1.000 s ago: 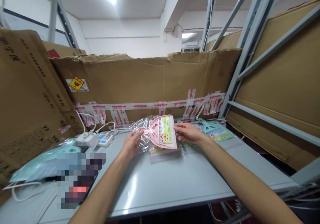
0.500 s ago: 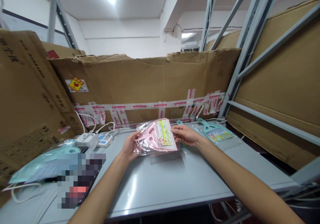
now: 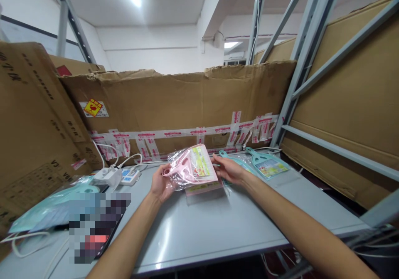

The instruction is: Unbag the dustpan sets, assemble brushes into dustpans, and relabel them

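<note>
A pink dustpan-and-brush set [image 3: 182, 169] in a clear plastic bag, with a green-and-yellow label, is held tilted above the table. My left hand [image 3: 161, 183] is closed around its handle end at the left. My right hand [image 3: 230, 169] is by the pack's right edge, its thumb and fingers apart; whether the fingertips touch the bag is hard to see. Beneath the pack, another pink-edged clear package [image 3: 204, 188] shows partly. Behind my right hand lies a partly hidden teal dustpan set [image 3: 242, 162], and to its right another bagged teal set [image 3: 268, 164].
The grey table [image 3: 187, 229] is backed by a taped cardboard sheet [image 3: 183, 104]. At left are a power strip [image 3: 129, 176] with white plugs and cables, a teal bagged set [image 3: 52, 206] and a blurred-out dark flat object [image 3: 106, 225]. A metal shelf frame [image 3: 286, 104] stands at right.
The pink set has tilted a little and its right edge has come away from my right fingers, which have spread. My left hand keeps its hold; the view has shifted slightly.
</note>
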The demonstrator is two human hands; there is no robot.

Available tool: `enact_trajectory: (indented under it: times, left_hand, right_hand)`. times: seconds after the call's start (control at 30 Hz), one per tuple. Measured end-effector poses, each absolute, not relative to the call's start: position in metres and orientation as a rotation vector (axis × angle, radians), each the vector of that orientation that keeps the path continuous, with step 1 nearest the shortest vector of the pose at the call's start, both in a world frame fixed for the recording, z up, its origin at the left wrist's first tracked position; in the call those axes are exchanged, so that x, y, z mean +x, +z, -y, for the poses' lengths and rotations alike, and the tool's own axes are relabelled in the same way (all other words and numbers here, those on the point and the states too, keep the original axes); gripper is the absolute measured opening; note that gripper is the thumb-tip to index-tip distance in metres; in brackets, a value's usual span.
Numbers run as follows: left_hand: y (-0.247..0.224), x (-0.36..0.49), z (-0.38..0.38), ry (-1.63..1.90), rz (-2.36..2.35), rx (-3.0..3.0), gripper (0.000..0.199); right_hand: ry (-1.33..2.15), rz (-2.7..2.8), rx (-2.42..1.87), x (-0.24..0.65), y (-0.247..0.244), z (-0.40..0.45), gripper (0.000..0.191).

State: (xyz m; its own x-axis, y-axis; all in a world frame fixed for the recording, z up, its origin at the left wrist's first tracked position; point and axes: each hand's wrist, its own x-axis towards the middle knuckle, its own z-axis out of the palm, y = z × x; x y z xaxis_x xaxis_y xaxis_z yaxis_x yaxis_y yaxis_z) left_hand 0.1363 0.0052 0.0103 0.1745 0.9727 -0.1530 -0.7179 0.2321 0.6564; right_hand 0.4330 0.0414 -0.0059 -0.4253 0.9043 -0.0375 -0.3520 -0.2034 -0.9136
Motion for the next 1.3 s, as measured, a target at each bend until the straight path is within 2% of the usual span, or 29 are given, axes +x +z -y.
enact_trajectory:
  times: [0.1, 0.2, 0.37, 0.6, 0.93, 1.3]
  left_hand:
    - [0.01, 0.134, -0.006, 1.256, -0.582, 0.532, 0.039]
    - [0.007, 0.129, -0.01, 1.246, -0.574, 0.557, 0.039]
    - [0.002, 0.124, -0.015, 1.258, -0.589, 0.586, 0.03]
    - [0.007, 0.126, -0.013, 1.303, -0.605, 0.607, 0.054]
    - [0.002, 0.124, -0.018, 1.265, -0.66, 0.77, 0.068]
    - [0.009, 0.12, -0.012, 1.203, -0.728, 0.805, 0.07]
  right_hand:
    - [1.852, 1.112, -0.746, 0.432, -0.003, -0.039, 0.046]
    - [1.842, 1.096, -0.741, 0.434, 0.001, -0.039, 0.05]
    - [1.722, 1.118, -0.802, 0.442, 0.006, -0.042, 0.035]
    - [1.606, 1.081, -0.848, 0.451, 0.009, -0.047, 0.028]
    - [1.503, 1.06, -0.875, 0.457, 0.003, -0.057, 0.017]
    - [1.419, 0.847, -0.903, 0.462, 0.0, -0.067, 0.028]
